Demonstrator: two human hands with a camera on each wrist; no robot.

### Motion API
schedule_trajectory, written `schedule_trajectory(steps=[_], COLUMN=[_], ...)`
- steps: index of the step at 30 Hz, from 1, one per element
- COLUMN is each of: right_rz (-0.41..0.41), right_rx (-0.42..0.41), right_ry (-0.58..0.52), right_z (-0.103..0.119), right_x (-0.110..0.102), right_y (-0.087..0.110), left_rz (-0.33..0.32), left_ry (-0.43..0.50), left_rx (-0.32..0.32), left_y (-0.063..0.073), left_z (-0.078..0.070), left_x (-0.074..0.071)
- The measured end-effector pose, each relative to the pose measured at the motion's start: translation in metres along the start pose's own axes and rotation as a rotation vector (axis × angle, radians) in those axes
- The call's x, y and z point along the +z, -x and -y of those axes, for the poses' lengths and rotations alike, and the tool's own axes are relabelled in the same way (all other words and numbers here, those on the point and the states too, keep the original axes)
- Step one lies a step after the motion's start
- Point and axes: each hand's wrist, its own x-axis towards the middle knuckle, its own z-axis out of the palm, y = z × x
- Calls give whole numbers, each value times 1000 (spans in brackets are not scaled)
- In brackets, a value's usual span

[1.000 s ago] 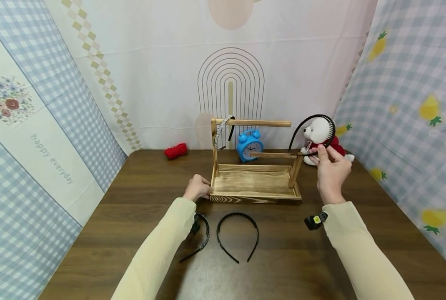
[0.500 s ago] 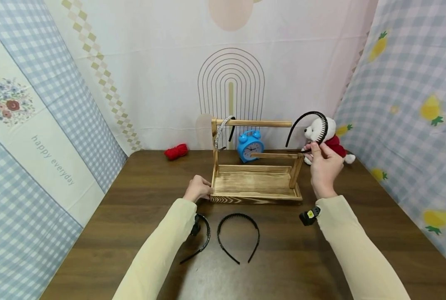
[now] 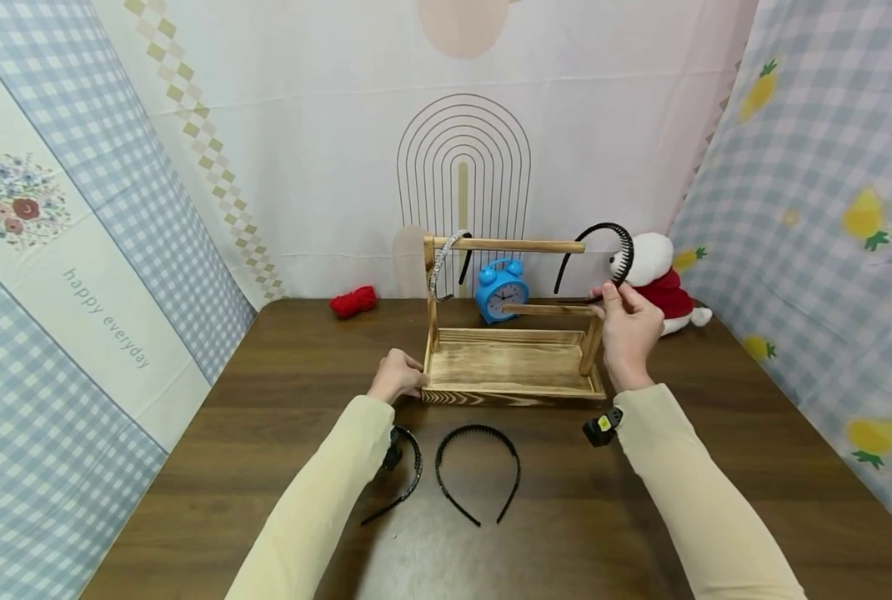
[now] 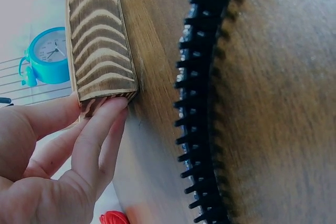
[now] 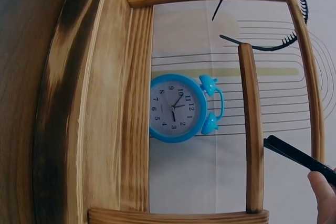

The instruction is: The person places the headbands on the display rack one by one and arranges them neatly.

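My right hand (image 3: 629,337) pinches a black toothed headband (image 3: 623,242) by its lower part, at the right end of a wooden rack (image 3: 528,246). In the right wrist view the held headband (image 5: 294,153) has its tip beside the lower bar (image 5: 253,129). My left hand (image 3: 396,375) grips the left end of the rack's tray, thumb and fingertips at its corner (image 4: 107,98). A silvery headband (image 3: 440,262) hangs on the upper bar at the left. Two more black headbands lie in front: one flat (image 3: 517,475), one (image 3: 416,467) partly behind my left wrist.
A blue alarm clock (image 3: 502,293) stands behind the rack. To its right sits a white plush bear (image 3: 652,258) in red, partly hidden by my right hand and the headband. A red bundle (image 3: 353,302) lies at the back left. Patterned cloth hangs around the table (image 3: 281,358).
My right hand has moved left with the black headband, bringing it near the right ends of the rack's bars. The left hand stays at the tray's corner.
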Motion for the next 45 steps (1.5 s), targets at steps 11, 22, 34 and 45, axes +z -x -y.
schedule_trajectory(steps=[11,22,34,45], right_rz=[43,62,97,138], right_rx=[1,-10,-48,-58], right_ry=[58,88,198,257], right_z=[-6,-8,-13,-11], right_x=[8,20,36,46], right_y=[6,10,18,23], left_rz=[-2,-6,-14,-7], left_ry=[5,16,9,8], left_rx=[-6,-8,-17,-20], left_y=[-1,-2,-4,-4], left_z=[0,0,2,3], left_x=[2,2,1,-1])
